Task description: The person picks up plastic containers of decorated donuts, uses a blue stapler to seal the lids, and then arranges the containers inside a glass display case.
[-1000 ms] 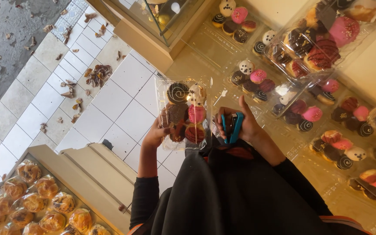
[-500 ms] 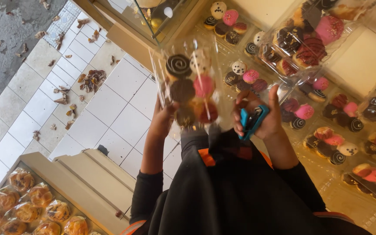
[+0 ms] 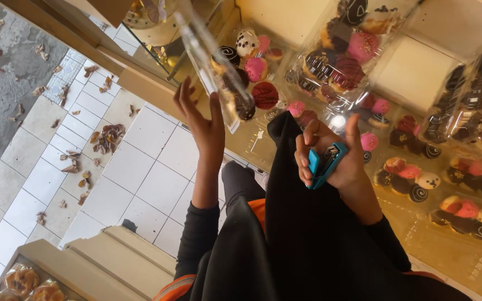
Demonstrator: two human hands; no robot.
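Note:
My left hand (image 3: 205, 120) is raised and grips a clear plastic box of decorated doughnuts (image 3: 227, 72), tilted on edge above the counter. My right hand (image 3: 333, 159) is closed around a blue stapler (image 3: 324, 164), held over my black sleeve close to my chest. Chocolate, pink and white doughnuts show through the box's plastic.
A yellow counter (image 3: 475, 262) carries several clear doughnut packs (image 3: 408, 178), with stacked packs (image 3: 341, 56) further back. A glass display case (image 3: 152, 22) stands at the counter's end. White floor tiles (image 3: 135, 173) with dry leaves lie to the left; bagged pastries (image 3: 29, 281) sit bottom left.
My left hand has lifted the doughnut box higher and tipped it on edge. My right hand with the stapler has drawn away from the box, toward my body.

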